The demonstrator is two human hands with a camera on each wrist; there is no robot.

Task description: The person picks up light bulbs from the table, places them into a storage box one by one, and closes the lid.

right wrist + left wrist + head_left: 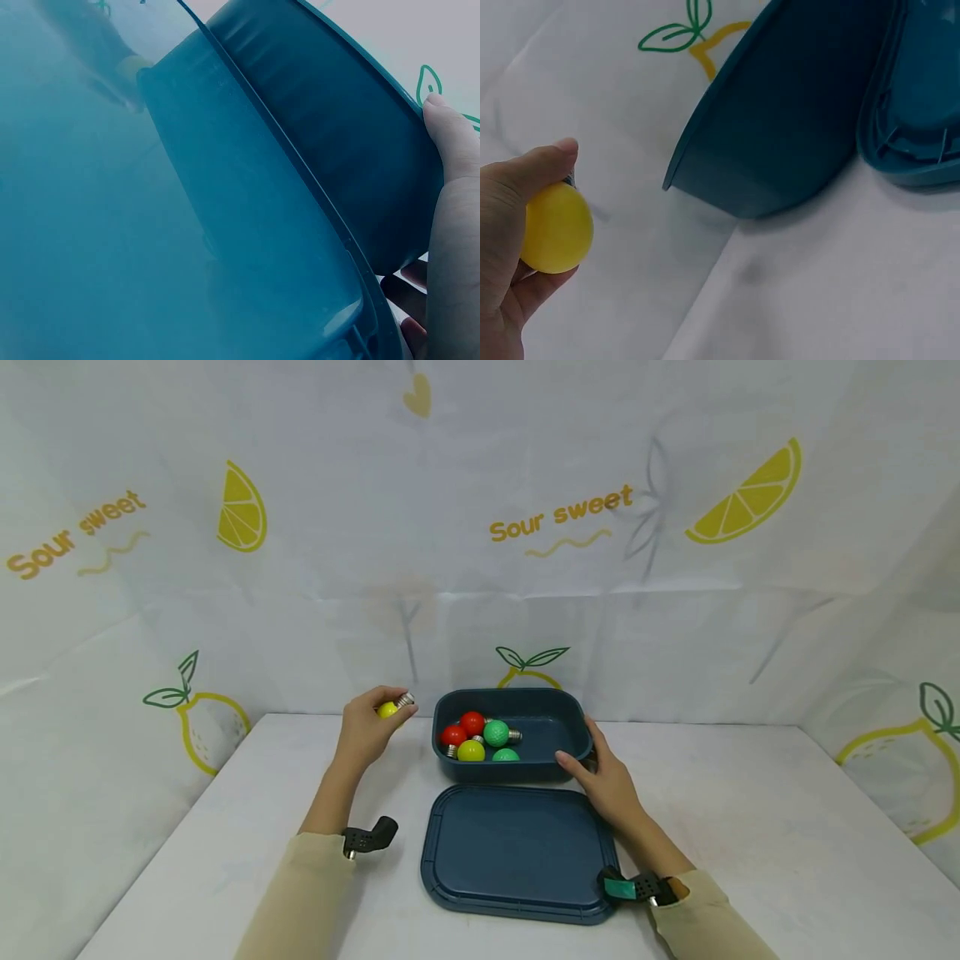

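Note:
My left hand (364, 731) pinches a yellow light bulb (387, 710) between thumb and fingers, left of a dark blue box (517, 772). The bulb's silver screw base points up and right in the head view; its round yellow end (558, 229) faces the left wrist camera. With my right hand (613, 783) I grip the box at its front right corner, thumb (448, 135) at the rim and the other fingers around the side and lower edge. Inside the box, toward the left, lie red bulbs (472, 722), green bulbs (497, 733) and a yellow bulb (471, 751).
A dark blue lid (521, 852) lies flat on the white table (750, 843), directly in front of the box. My right wrist is over the lid's right edge. Behind the box hangs a white backdrop (360, 560) printed with lemons.

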